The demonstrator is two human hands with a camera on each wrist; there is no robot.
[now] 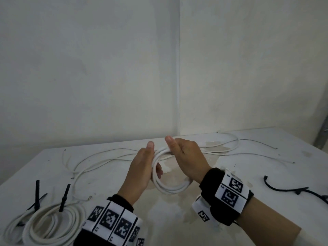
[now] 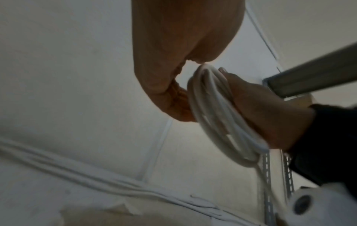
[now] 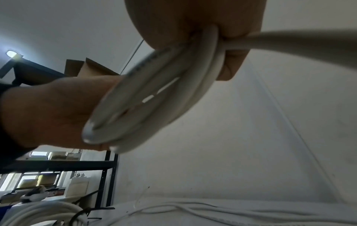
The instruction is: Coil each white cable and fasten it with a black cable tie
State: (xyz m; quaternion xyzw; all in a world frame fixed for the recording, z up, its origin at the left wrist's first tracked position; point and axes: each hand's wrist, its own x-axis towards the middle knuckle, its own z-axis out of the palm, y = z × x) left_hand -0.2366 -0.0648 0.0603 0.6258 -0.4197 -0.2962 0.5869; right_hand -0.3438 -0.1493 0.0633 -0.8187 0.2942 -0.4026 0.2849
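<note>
- Nearest you on the left of the white table [image 1: 230, 233] lie two coiled white cables [image 1: 51, 222], each tied with a black tie [image 1: 64, 197].
- Your left hand [image 1: 142, 172] curls its fingers [image 1: 158, 170] round the round white cable coil [image 1: 170, 185], held above the table.
- Your right hand [image 1: 188, 160] grips the coil's top.
- Beyond them, loose white cables [image 1: 99, 159] sprawl across the table.

Tied coils [image 1: 53, 222] at table's [image 1: 266, 210] near left, loose cables [image 1: 106, 160] behind, spare ties [image 1: 284, 189] at right

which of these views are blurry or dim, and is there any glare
Head view: dim, even light, sharp enough, straight edges bowed by the wide angle. Left wrist view: soft, the coil smeared, the left hand a near blur. Right wrist view: coil edges blurred; the only glare is a lamp at upper left.
</note>
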